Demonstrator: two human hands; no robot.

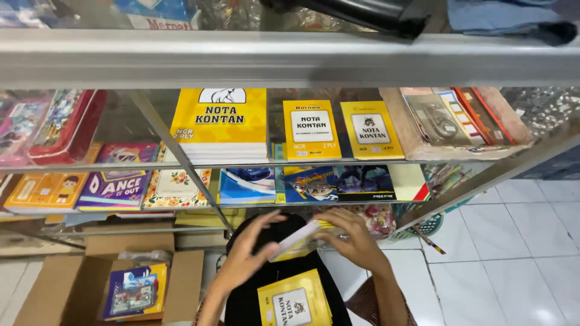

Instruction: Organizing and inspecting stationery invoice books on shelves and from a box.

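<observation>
Right, left to right; at far left on the upper glass shelf (121,164) lie red and pink pencil cases (57,124), tilted; below them on the lower shelf sit colourful children's books (115,187) side by side; down at the floor an open cardboard box (66,284) holds a stack of picture-cover notebooks (136,291); left hand (244,256) comes up from below, fingers spread and curled, thumb and fingertips touching the left end of a small stack of yellow receipt pads (302,238); stack is tilted, white page edges showing, held between both hands just in front of the lower shelf, above a black cloth surface (241,308); another yellow receipt pad (295,302) lies flat on that black cloth, just below the held stack, apart from it; on the upper shelf above stand a big yellow receipt book stack (220,124), then two smaller yellow pads (338,130) beside each other; under these, game-cover notebooks (338,183) in a row; right hand (356,241) wraps over the right end of the held stack, fingers closed down on its top; at right a shallow cardboard tray (501,136) with packaged small items rests on the upper shelf; a teal basket (430,226) sits on the white tiled floor (507,253) by the cabinet corner.
</observation>
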